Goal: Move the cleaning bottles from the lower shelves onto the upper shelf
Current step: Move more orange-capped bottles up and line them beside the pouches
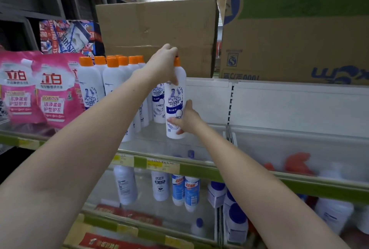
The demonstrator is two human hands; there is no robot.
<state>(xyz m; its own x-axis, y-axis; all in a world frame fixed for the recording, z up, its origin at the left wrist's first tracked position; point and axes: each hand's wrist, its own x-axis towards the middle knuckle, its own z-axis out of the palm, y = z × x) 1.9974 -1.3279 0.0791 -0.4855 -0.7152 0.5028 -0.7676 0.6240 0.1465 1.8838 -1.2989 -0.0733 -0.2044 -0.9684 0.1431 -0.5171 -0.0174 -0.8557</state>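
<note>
I hold a white Mr Muscle bottle [176,97] with an orange cap upright over the upper shelf [179,167]. My left hand [163,63] grips its neck just under the cap. My right hand [186,120] clasps its lower body from the right. The bottle's base sits just above or on the shelf floor; I cannot tell which. Several matching orange-capped bottles [111,77] stand in rows directly to its left. On the lower shelf, white and blue cleaning bottles [185,191] stand behind the clear guard.
Pink detergent pouches [36,89] fill the upper shelf's left end. Large cardboard boxes [159,35] rest on top behind the bottles. A white divider [229,109] bounds the shelf section on the right. Blue-capped bottles and boxes [233,208] crowd the lower right.
</note>
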